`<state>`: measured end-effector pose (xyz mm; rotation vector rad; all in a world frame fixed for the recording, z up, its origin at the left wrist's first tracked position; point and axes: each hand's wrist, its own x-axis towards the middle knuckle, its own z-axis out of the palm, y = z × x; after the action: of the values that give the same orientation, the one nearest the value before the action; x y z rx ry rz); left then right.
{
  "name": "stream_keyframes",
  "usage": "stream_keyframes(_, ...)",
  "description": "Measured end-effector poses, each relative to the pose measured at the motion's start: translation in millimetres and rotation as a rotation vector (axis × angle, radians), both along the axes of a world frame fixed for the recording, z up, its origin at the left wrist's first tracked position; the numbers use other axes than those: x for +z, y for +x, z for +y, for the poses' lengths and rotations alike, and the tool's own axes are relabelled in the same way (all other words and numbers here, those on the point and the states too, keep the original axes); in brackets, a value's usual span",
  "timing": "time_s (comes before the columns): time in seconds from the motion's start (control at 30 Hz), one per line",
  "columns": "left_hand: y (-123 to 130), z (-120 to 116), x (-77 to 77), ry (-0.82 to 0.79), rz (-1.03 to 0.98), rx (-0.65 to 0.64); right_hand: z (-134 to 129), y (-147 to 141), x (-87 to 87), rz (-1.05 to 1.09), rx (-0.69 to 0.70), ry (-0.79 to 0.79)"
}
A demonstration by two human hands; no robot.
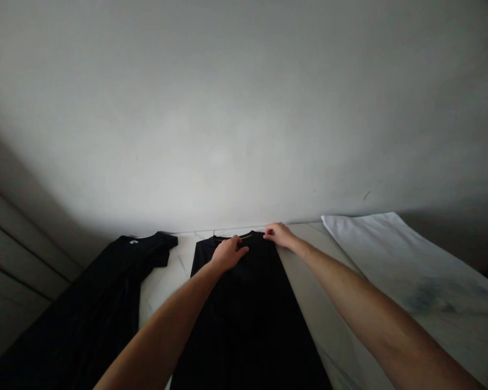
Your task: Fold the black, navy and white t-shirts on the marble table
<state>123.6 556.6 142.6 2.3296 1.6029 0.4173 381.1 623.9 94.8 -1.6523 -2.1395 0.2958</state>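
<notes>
A black garment lies flat and lengthwise on a pale marbled surface, its neckline at the far end near the wall. On its upper part, just below the neckline, rests my left hand, with thumb and fingers apart and nothing gripped. My right hand is at the garment's far right corner, its fingers closed in a pinch on the black cloth there. The lower end of the garment runs out of the bottom of the view between my forearms.
A second black garment with a short sleeve and a small white mark lies at the left. White cloth spreads over the right side. Behind the surface rises a plain grey wall. Grooved panels stand at far left.
</notes>
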Motion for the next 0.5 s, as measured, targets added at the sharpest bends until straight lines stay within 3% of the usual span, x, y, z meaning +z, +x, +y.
stream_keyframes(0.2, -71.6, 25.7, -5.7, 0.031, 0.140, 0.386, 2.5, 1.0, 0.9, -0.012, -0.048, -0.049)
stream_keyframes(0.33, -102.3, 44.8, -10.5, -0.046, 0.148, 0.400, 3.6, 1.5, 0.5, -0.058, -0.028, -0.082)
stream_keyframes(0.5, -102.8, 69.7, -16.3, -0.038, 0.107, 0.339, 6.8, 10.9, -3.0, -0.030, -0.086, -0.011)
